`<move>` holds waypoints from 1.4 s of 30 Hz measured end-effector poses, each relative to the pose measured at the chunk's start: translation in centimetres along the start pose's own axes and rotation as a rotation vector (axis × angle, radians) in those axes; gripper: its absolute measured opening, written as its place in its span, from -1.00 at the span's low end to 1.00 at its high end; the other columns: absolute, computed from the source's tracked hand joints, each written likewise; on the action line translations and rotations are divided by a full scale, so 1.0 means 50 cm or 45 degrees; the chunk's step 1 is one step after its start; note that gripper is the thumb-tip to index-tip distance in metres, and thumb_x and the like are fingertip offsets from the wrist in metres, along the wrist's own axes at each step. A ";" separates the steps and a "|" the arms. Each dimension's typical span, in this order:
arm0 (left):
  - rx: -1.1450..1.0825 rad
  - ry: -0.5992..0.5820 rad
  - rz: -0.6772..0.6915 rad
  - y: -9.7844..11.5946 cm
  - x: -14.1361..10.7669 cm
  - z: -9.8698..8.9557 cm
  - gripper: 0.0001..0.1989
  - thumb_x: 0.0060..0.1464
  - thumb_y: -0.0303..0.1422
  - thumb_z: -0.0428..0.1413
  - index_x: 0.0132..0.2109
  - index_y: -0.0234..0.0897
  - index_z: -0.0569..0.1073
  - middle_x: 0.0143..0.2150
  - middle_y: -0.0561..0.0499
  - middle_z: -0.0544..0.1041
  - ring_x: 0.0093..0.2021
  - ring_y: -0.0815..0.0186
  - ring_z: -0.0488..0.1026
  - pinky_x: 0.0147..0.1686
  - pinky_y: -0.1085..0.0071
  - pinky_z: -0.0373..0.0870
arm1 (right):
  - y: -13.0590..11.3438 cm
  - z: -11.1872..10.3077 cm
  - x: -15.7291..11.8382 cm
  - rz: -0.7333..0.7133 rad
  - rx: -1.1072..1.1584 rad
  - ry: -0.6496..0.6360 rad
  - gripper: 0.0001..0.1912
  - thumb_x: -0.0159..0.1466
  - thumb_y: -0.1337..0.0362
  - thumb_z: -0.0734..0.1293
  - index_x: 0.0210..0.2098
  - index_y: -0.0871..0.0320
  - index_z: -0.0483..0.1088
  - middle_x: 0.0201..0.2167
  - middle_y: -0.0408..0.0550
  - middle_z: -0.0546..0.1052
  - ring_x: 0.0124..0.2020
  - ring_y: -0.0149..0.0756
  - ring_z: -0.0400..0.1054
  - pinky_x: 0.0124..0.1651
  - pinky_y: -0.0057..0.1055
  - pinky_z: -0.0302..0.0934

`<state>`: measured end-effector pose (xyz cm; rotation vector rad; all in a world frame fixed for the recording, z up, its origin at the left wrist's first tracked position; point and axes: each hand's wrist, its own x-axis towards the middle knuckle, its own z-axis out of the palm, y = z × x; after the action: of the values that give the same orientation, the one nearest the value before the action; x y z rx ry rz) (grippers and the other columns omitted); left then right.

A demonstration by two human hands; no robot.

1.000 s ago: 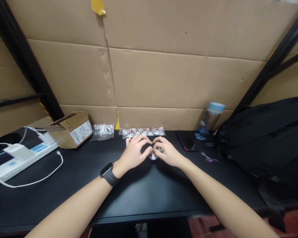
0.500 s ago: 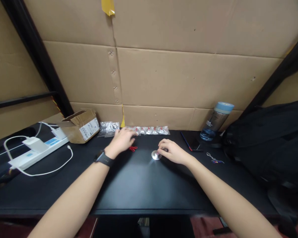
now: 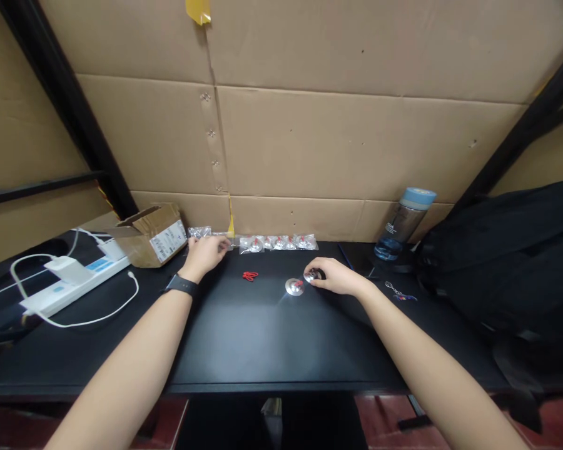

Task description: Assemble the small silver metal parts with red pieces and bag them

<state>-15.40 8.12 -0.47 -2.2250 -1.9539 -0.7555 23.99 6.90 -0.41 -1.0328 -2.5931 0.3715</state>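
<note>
Near the back of the desk, my left hand, with a black watch on the wrist, has its fingers curled at a clear plastic bag; they partly hide it. My right hand pinches a small silver finger cymbal by its edge. Beside it, another finger cymbal with a red cord lies on the black desk. A loose bundle of red cord rests between my hands. Several bagged cymbals form a row along the cardboard wall.
An open cardboard box and a white power strip with cables occupy the left. To the right are a water bottle, a phone, a keychain and a black backpack. A cardboard wall closes off the back.
My left hand has moved left, away from the row of bagged cymbals. My right hand has shifted slightly right and up, uncovering the cymbal on the desk and showing the one it holds.
</note>
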 end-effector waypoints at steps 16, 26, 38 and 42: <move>-0.195 -0.060 0.677 0.231 -0.064 0.028 -0.70 0.28 -0.40 -0.01 0.09 -0.08 0.47 0.09 -0.04 0.55 0.12 0.16 0.40 0.06 0.20 0.12 | -0.013 -0.014 0.000 0.143 -0.011 0.115 -0.70 0.06 0.34 0.44 -0.18 0.09 0.54 -0.30 -0.10 0.61 -0.31 -0.27 0.48 -0.19 -0.42 0.28; -0.010 -0.437 0.493 0.120 -0.025 0.008 -0.86 0.16 -0.40 0.12 -0.24 -0.10 0.57 -0.22 0.01 0.64 -0.07 0.16 0.50 -0.10 0.28 0.14 | -0.022 -0.024 -0.001 0.105 0.053 0.279 -0.73 0.07 0.29 0.47 -0.20 0.07 0.53 -0.28 -0.11 0.58 -0.30 -0.29 0.44 -0.24 -0.42 0.26; -0.409 -0.256 0.428 0.156 -0.031 0.009 -0.85 0.26 -0.29 0.05 -0.25 -0.19 0.47 -0.25 0.02 0.62 -0.26 0.25 0.51 -0.11 0.31 0.27 | -0.060 -0.018 0.006 -0.066 0.168 0.522 -0.63 0.05 0.40 0.44 -0.12 0.07 0.50 -0.23 -0.11 0.58 -0.27 -0.29 0.46 -0.17 -0.36 0.33; -0.874 -0.179 0.411 0.220 -0.051 0.004 -0.79 0.21 -0.19 0.13 -0.25 -0.23 0.51 -0.24 -0.01 0.61 -0.25 0.26 0.53 -0.15 0.34 0.39 | -0.094 -0.009 0.008 -0.181 0.258 0.645 -0.58 0.06 0.41 0.42 -0.06 0.06 0.48 -0.14 -0.08 0.59 -0.17 -0.22 0.49 -0.10 -0.32 0.38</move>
<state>-5.05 3.89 1.09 -2.9357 -1.4478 -1.4058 21.02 3.92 1.74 -0.7501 -2.1094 0.2849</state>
